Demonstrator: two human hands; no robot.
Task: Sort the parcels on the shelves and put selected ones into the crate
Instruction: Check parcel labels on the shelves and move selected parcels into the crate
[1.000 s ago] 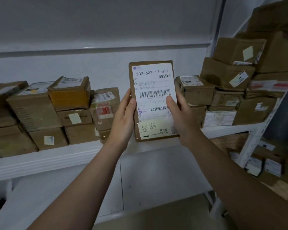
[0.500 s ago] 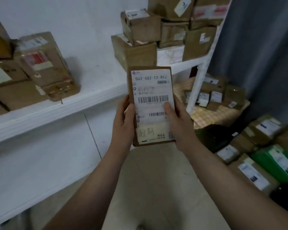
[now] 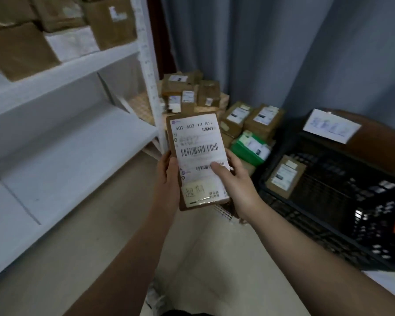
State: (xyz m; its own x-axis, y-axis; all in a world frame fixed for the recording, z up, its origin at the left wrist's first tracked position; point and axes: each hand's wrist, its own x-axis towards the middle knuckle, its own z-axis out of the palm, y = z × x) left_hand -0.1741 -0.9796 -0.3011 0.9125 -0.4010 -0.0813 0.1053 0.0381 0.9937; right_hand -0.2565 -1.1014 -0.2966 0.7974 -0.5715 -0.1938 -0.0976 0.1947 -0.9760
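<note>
While a flat brown cardboard parcel with a white barcode label (image 3: 198, 156) is held upright in the air, it is gripped along both long edges. The left hand (image 3: 169, 179) is wrapped round its left edge, and the right hand (image 3: 235, 183) is curled round its right edge with the thumb pressed on the lower barcode. The parcel is kept just left of the black slatted plastic crate (image 3: 317, 226), apart from its rim. Inside the crate, against its left wall, a small brown labelled parcel (image 3: 285, 176) is seen leaning. Beyond the crate's left corner, a green labelled box (image 3: 249, 148) and several stacked brown boxes (image 3: 260, 119) are piled in front of a grey curtain (image 3: 260, 53). Behind the crate, a white handwritten sheet (image 3: 331, 128) is fixed to a brown board; its writing is too blurred to be read. Well to the left of the crate, a white metal shelving unit (image 3: 62, 71) is seen, with brown cardboard boxes (image 3: 18, 49) stacked on its upper shelf.
</note>
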